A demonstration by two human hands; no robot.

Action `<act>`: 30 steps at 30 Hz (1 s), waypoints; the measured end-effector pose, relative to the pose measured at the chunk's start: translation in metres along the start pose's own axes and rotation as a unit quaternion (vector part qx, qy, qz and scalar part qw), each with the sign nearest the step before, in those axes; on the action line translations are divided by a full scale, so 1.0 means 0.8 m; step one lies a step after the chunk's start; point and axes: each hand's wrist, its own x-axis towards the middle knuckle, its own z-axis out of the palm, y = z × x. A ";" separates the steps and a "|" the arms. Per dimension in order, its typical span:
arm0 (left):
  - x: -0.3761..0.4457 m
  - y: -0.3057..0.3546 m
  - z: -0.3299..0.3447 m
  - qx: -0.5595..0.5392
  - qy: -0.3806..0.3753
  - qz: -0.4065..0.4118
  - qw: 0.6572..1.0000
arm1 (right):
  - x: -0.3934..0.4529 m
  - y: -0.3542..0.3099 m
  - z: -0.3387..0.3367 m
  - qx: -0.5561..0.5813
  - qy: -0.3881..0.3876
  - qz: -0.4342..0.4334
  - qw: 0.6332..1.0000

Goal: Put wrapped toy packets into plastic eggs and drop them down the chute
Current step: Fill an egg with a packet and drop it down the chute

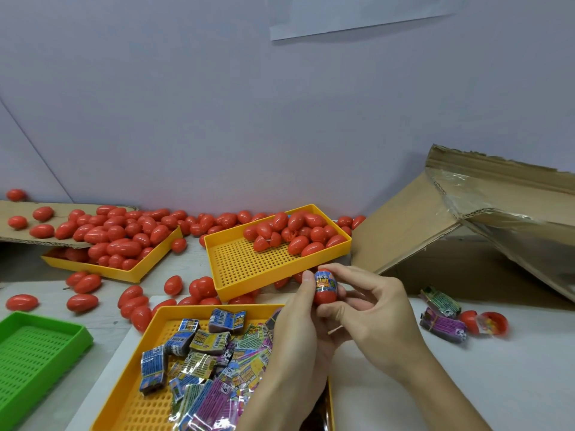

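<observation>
Nearest, a perforated yellow plastic tray (149, 396) holds glossy wrapped toy packets (199, 353); bare white tabletop (497, 384) lies open to its right. Above the tray's far edge, the left hand (298, 331) and right hand (370, 315) both pinch a red plastic egg half (325, 295) with a blue packet (325, 279) sticking out of it. Behind, a second yellow perforated tray (249, 265) holds smooth red eggs (295, 231). Far right slopes a taped cardboard chute (413, 219).
</observation>
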 end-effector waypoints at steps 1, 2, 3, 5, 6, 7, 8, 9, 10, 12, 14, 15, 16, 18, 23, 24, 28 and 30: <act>0.000 -0.002 0.000 0.001 0.004 0.007 1.000 | -0.001 0.000 0.001 0.001 0.003 -0.001 1.000; 0.000 -0.005 0.001 0.006 0.009 0.015 1.000 | -0.001 0.001 0.001 -0.006 0.008 -0.001 1.000; 0.001 -0.007 0.001 0.013 0.015 0.023 1.000 | -0.002 0.002 0.002 -0.015 0.012 -0.002 1.000; 0.002 -0.010 0.000 0.031 0.024 0.034 0.999 | -0.002 0.005 0.002 -0.037 0.020 -0.005 0.999; 0.003 -0.010 -0.001 0.044 0.027 0.038 0.998 | -0.003 0.006 0.003 -0.049 0.022 -0.007 0.999; 0.004 -0.010 -0.003 0.060 0.029 0.043 0.997 | -0.003 0.006 0.004 -0.062 0.024 -0.010 0.998; 0.006 -0.010 -0.005 0.079 0.031 0.049 0.995 | -0.003 0.006 0.005 -0.075 0.026 -0.012 0.997; 0.006 -0.010 -0.007 0.103 0.032 0.059 0.992 | -0.003 0.005 0.005 -0.089 0.027 -0.013 0.996; 0.006 -0.009 -0.008 0.129 0.029 0.072 0.989 | -0.002 0.004 0.005 -0.101 0.027 -0.012 0.994; 0.006 -0.008 -0.010 0.184 0.006 0.111 0.977 | -0.001 -0.001 0.003 -0.152 0.030 -0.030 0.988; 0.006 -0.005 -0.010 0.210 -0.007 0.141 0.967 | 0.001 -0.006 0.002 -0.215 0.039 -0.073 0.973; 0.006 -0.004 -0.010 0.208 -0.006 0.145 0.967 | 0.001 -0.009 0.001 -0.223 0.042 -0.089 0.970; 0.006 -0.003 -0.010 0.192 -0.005 0.140 0.971 | 0.002 -0.011 0.001 -0.217 0.042 -0.098 0.970; 0.004 0.001 -0.009 0.107 -0.012 0.096 0.990 | 0.002 -0.013 0.003 -0.159 0.030 -0.093 0.982; 0.000 0.004 -0.009 -0.043 -0.059 0.033 0.997 | 0.003 -0.011 0.006 -0.077 0.018 -0.066 0.995; 0.000 0.004 -0.008 -0.050 -0.064 0.032 0.996 | 0.002 -0.012 0.006 -0.079 0.018 -0.068 0.994; -0.001 0.006 -0.008 -0.061 -0.054 0.015 0.997 | 0.001 -0.013 0.004 -0.078 0.030 -0.065 0.994; 0.000 0.007 -0.009 -0.053 -0.040 0.029 0.997 | 0.002 -0.010 0.003 -0.070 0.034 -0.053 0.996</act>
